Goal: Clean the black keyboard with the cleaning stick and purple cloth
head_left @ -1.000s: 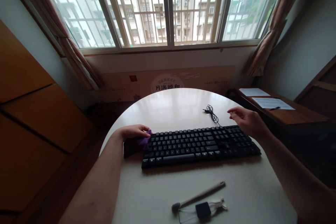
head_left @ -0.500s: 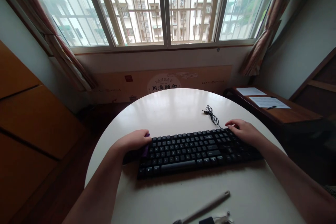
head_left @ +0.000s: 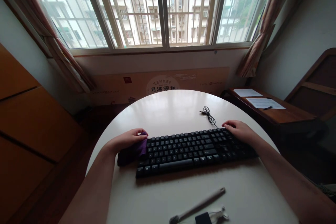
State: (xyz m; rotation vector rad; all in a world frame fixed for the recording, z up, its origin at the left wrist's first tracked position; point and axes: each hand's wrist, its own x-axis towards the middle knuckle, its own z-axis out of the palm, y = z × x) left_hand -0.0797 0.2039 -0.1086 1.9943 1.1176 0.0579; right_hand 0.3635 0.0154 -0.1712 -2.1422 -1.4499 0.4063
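Head cam, only view going. Clenching a bunched purple cloth (head_left: 142, 147) in the left hand (head_left: 128, 139), jammed right up against the short end of the black keyboard (head_left: 194, 150), so keys just off the knuckles. Something dark tucked under that wrist, no telling if it's more cloth. Over at the other end, right hand (head_left: 237, 131) laid palm-down on the far corner, fingers bent toward the back edge; can't tell if actually pinching or just resting there. Coiled cable (head_left: 208, 114) just beyond those fingertips on the round white table (head_left: 168, 112). Long-handled brush (head_left: 199, 204) lying nearer the body than either hand, well apart from both.

For doing this bit well, imo: press down firm with the right to stop any sliding, work the cloth in short strokes away from the left grip, go light over the keys to avoid popping caps, and steer clear of snagging that cable.
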